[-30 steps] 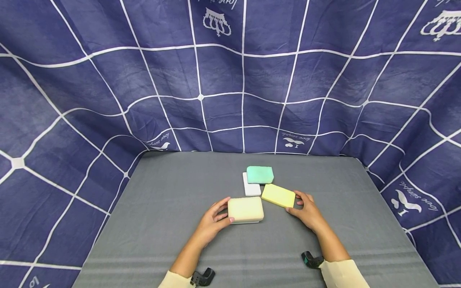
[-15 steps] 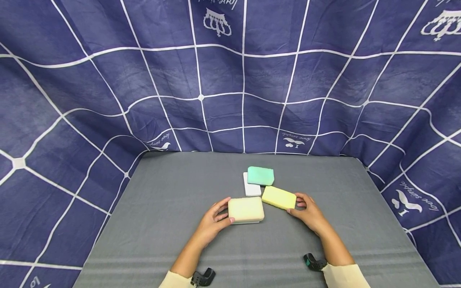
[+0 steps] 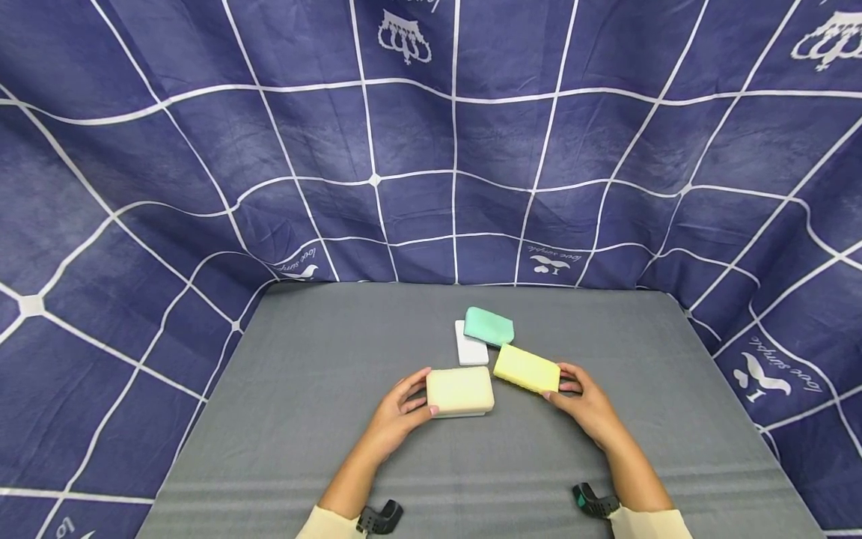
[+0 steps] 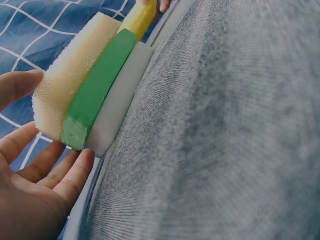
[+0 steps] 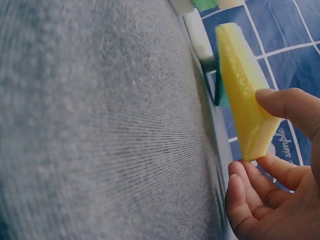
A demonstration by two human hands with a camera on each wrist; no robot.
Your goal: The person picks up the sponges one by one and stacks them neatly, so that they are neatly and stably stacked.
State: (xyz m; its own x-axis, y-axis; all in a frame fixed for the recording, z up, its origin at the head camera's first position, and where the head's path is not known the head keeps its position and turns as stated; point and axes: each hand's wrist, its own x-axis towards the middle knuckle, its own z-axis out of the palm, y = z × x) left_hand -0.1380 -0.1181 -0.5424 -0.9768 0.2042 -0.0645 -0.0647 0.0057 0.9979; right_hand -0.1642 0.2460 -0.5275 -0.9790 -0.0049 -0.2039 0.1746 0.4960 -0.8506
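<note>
My left hand (image 3: 397, 415) holds the left end of a small stack, thumb at the near corner and fingers at the far one. On top of the stack is a cream sponge (image 4: 75, 75); under it lie a green block (image 4: 97, 92) and a white block (image 4: 120, 97). To the right, my right hand (image 3: 586, 400) pinches the right end of a yellow sponge (image 3: 527, 369) between thumb and fingers. The right wrist view shows that sponge tilted above the cloth. Just beyond its far left corner, a teal-green sponge (image 3: 488, 326) overlaps a second white block (image 3: 471, 348).
A grey cloth (image 3: 323, 344) covers the table. Behind and at both sides hangs a blue curtain (image 3: 417, 209) with white grid lines. Black bands (image 3: 381, 516) are on both wrists.
My right hand has drawn the yellow sponge slightly right, a little away from the stack. The teal-green sponge has turned, its right end nearer me. My left hand has stayed in place.
</note>
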